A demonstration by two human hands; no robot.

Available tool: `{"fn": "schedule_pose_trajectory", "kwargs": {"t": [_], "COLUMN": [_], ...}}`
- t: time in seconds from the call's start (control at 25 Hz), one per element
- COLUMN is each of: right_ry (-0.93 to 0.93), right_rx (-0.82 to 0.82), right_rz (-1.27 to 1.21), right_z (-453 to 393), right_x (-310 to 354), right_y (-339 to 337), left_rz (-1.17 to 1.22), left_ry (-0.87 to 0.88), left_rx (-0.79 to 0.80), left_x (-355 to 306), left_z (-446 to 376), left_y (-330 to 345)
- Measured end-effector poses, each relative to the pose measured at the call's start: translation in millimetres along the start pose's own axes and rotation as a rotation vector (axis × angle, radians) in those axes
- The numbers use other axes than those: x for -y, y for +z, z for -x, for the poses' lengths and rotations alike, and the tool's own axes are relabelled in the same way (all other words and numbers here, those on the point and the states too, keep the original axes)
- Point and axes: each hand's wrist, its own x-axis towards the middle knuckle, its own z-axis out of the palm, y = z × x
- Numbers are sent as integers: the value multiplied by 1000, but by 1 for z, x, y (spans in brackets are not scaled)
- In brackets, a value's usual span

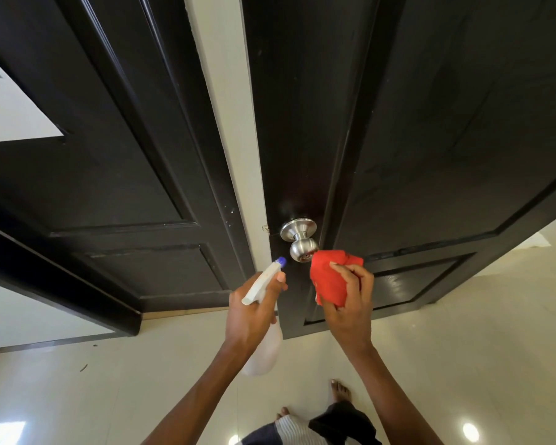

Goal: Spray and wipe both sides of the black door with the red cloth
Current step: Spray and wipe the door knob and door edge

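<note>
hands were both raised in front of the black door (430, 130), which stood ajar with its pale edge (235, 130) turned toward the camera. left hand (249, 311) had its grip clamped around the neck of a white spray bottle (264, 351), index finger lying along the trigger head, the blue nozzle (281, 260) aimed at the door just below and left of the steel knob (302, 244). right hand (350, 303) had its grip closed on the red cloth (331, 277), bunched in the fingers and held just right of the knob, its top corner near the knob's face; whether it touched the door panel could not be told. a second black door (87, 149) stood to the left of the pale edge. below, bare feet (340, 390) stood on a glossy cream floor (463, 348), and a striped garment showed at the bottom edge.
</note>
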Motion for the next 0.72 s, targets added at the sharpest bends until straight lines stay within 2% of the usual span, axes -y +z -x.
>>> {"fn": "schedule_pose_trajectory", "kwargs": {"t": [0.16,0.36,0.72], "right_ry": [66,109,129], "right_rx": [3,10,-19], "right_rz": [-72,-67,-116], "right_z": [4,3,4], "right_x": [0,-4,-2], "right_y": [-3,3,0], "left_rz": [-87,-118,-59], "left_ry": [-28,-99,-103], "left_rx": [60,28,-24], "left_x": [14,20,15], "left_z": [4,4,5], "left_y": [14,31,34]}}
